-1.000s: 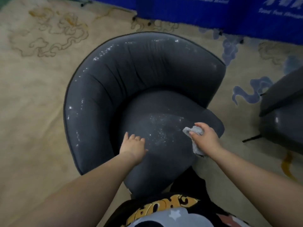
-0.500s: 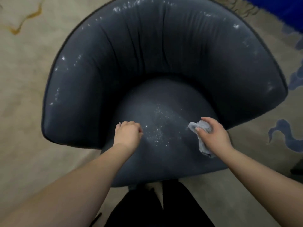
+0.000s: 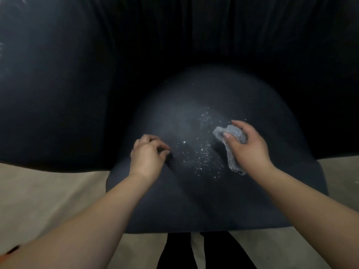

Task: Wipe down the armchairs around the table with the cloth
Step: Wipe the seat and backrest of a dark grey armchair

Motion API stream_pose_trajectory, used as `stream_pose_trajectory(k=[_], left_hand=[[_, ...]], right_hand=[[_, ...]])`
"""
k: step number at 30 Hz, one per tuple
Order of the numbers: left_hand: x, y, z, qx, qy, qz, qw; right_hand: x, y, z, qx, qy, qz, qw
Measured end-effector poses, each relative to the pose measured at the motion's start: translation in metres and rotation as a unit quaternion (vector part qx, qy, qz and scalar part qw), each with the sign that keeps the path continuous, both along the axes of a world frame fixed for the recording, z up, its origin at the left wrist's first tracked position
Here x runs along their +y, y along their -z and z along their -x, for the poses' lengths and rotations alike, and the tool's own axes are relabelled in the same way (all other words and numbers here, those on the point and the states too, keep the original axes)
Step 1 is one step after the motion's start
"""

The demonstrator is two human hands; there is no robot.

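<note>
Cloth: grey, crumpled, gripped in right hand, thumb laid across its top. Its long axis runs from the front tip near the thumb back toward the wrist, tail hanging below the palm. It sits at the right of the seat cushion of the dark armchair.

White specks lie scattered on the cushion between the two hands, immediately left of the cloth. Right hand is clearly the nearer; judged next stroke is a short leftward sweep across the cushion.

Left hand: fingers curled, fingertips down on the cushion at the left edge of the specks; whether it pinches anything, cannot tell. Hands are apart, the specks between them.

Beige floor shows either side of the seat.
</note>
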State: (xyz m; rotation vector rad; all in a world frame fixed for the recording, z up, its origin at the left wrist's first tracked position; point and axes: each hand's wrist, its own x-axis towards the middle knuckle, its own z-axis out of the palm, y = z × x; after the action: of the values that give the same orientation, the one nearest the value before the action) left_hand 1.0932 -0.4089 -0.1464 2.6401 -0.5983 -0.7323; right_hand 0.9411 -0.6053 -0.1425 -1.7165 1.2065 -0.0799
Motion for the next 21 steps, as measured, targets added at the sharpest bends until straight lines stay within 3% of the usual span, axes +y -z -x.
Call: stream_pose_trajectory(k=[4, 9, 12, 15, 18, 21], left_hand=[[0.014, 0.027, -0.009, -0.018, -0.031, 0.012, 0.999], [0.031, 0.056, -0.016, -0.021, 0.039, 0.015, 0.999], [0.038, 0.067, -0.019, -0.020, 0.095, -0.017, 0.995], [0.044, 0.075, -0.021, -0.026, 0.146, -0.043, 0.988], [0.051, 0.080, -0.022, -0.022, 0.165, -0.039, 0.985], [0.057, 0.082, -0.023, -0.020, 0.150, -0.015, 0.988]], right_hand=[[0.009, 0.019, -0.020, -0.009, -0.036, 0.036, 0.999], [0.045, 0.048, -0.049, -0.063, -0.114, 0.071, 0.989], [0.075, 0.074, -0.062, -0.084, -0.186, 0.147, 0.968], [0.087, 0.100, -0.068, -0.050, -0.261, 0.271, 0.925], [0.067, 0.114, -0.070, -0.041, -0.211, 0.338, 0.916], [0.060, 0.112, -0.078, -0.050, -0.106, 0.272, 0.955]])
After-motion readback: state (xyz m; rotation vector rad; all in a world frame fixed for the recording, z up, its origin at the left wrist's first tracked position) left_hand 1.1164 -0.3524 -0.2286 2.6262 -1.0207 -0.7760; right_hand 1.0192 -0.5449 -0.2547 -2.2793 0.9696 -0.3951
